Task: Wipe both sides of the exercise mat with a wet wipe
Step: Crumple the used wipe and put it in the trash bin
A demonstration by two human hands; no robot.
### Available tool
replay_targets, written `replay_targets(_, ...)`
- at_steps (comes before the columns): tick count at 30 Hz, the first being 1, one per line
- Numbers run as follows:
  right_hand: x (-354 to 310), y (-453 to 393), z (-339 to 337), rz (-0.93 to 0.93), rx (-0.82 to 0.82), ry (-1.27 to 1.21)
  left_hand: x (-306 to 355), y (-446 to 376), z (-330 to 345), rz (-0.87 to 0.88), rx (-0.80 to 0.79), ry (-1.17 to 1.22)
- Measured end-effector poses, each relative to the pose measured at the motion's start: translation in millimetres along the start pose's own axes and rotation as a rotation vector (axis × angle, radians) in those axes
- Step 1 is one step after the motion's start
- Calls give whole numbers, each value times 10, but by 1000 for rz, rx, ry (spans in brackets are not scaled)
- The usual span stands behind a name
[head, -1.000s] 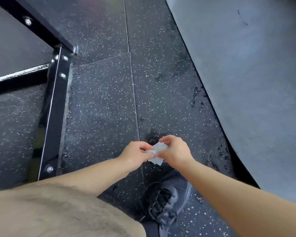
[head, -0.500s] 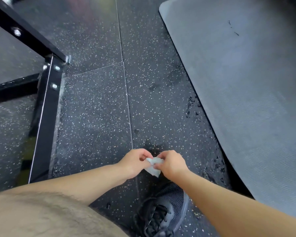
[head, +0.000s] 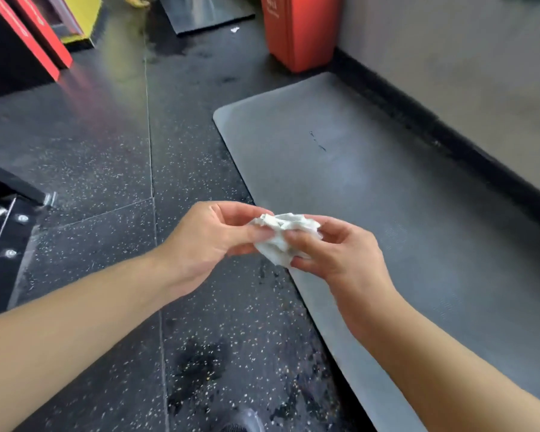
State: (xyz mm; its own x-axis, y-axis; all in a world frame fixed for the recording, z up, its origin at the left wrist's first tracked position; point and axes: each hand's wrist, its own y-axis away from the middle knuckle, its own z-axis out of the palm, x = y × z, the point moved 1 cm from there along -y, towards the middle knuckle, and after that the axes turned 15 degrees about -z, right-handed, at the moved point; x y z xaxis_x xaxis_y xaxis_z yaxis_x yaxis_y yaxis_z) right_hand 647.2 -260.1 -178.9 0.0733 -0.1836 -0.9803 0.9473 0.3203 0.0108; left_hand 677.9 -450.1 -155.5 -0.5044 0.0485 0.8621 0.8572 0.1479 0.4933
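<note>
The exercise mat (head: pixel 387 198) lay flat on the gym floor (head: pixel 91 145) along the wall, untouched. Left hand (head: pixel 206 238) and right hand (head: pixel 334 251) both pinched the crumpled wet wipe (head: pixel 281 238), seemingly unfolding it; next, press it onto the mat.

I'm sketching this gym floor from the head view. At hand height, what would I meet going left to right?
Black frame → speckled floor → left hand → wipe → right hand → mat
</note>
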Motion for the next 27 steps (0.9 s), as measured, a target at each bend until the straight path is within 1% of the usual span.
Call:
replay_targets(8,-1232,-441,-1009,-255,48,25,1293,-262,944,169,-97,120)
replay_targets(11,-1686,-491,-1229,-283,50,7,1678,-214,1168,171,-155,183)
replay_targets(14,-2212,-499,-1323,-249,70,-4,2146,-9,1312,141,-167,211)
replay_targets(19,-3430,-608,-1167,-171,58,-19,3316,555,1238,91,-131,183)
replay_targets(24,-4895,-805,-644,-156,35,-32,4672,1233,846,73,-76,192)
replay_targets(27,-5507,-795,-334,-122,28,-16,5214,1613,596,52,-56,180)
